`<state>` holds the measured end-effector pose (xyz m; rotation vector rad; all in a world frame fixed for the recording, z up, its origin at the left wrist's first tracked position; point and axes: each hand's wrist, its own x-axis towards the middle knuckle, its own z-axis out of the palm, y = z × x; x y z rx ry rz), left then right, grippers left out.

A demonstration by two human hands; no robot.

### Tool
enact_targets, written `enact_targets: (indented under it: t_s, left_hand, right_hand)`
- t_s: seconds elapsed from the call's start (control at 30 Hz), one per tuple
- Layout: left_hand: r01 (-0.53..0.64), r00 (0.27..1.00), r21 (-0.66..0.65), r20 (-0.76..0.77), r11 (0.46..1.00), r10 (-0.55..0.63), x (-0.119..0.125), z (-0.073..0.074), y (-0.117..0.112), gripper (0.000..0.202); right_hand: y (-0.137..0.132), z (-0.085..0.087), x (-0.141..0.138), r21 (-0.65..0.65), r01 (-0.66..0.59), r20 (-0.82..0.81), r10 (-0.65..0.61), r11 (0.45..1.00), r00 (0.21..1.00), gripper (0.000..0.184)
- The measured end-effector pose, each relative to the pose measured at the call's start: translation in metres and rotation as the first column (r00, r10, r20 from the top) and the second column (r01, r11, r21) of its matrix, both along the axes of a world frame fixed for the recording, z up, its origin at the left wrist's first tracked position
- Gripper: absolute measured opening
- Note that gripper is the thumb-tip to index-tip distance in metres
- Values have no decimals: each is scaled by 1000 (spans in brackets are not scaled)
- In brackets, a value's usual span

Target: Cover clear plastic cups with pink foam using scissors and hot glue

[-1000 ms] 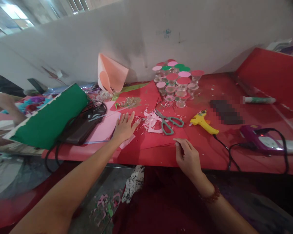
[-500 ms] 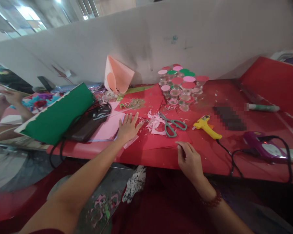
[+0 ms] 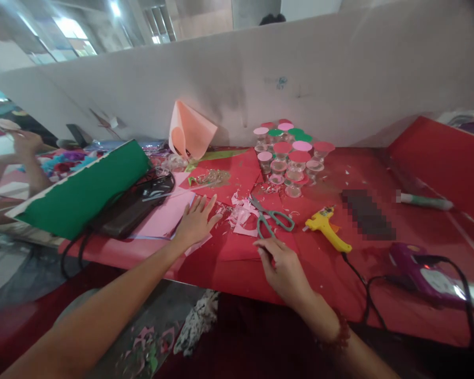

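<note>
My left hand [image 3: 194, 223] lies flat with fingers spread, at the right edge of a stack of pink paper [image 3: 158, 217]. Nothing is held in it. Close to the green-handled scissors [image 3: 266, 212] is my right hand [image 3: 286, 268], its fingers loosely bent and the thumb a little apart, with nothing visible in it. Its fingertips are just below a scissor loop; whether they touch it I cannot tell. Pink paper scraps [image 3: 244, 222] lie left of the scissors, on red paper sheets [image 3: 237, 252].
Clear cups topped with coloured discs [image 3: 299, 157] stand at the back. A yellow glue gun [image 3: 328, 231] and a purple device [image 3: 422, 273] with cables are on the right. A green board [image 3: 87, 192] and dark pouch [image 3: 128, 213] are left. Another person's hand [image 3: 26, 142] shows far left.
My right hand has moved left, closer to the scissors. My left hand keeps its place beside the pink paper. The camera view has tilted up slightly.
</note>
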<state>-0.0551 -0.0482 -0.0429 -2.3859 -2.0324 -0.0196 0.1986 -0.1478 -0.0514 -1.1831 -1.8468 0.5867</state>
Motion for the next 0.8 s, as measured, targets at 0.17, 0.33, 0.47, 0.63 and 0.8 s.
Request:
enact_targets:
  t_s: [0.17, 0.33, 0.47, 0.63, 0.8]
  left_hand:
    - [-5, 998, 26, 68, 1000, 3, -2, 0, -2, 69]
    - [-2, 990, 22, 142, 1000, -1, -6, 0, -4, 69]
    - [0, 986, 47, 169, 999, -8, -7, 0, -5, 69]
    - [-29, 956, 76, 295, 997, 5, -8, -1, -4, 66]
    - [-105, 732, 165, 680, 981, -36, -17, 0, -9, 53]
  right_hand:
    - [0, 8, -8, -118, -126, -31, 123, 985, 992, 24]
    - [1, 14, -16, -215, -176, 23, 185, 961, 982, 21]
    - [10, 18, -20, -222, -189, 132, 221, 957, 966, 23]
    - [19, 25, -34, -217, -124, 291, 186, 968, 939, 21]
    - [21, 40, -57, -238, -156, 411, 244, 959, 878, 19]
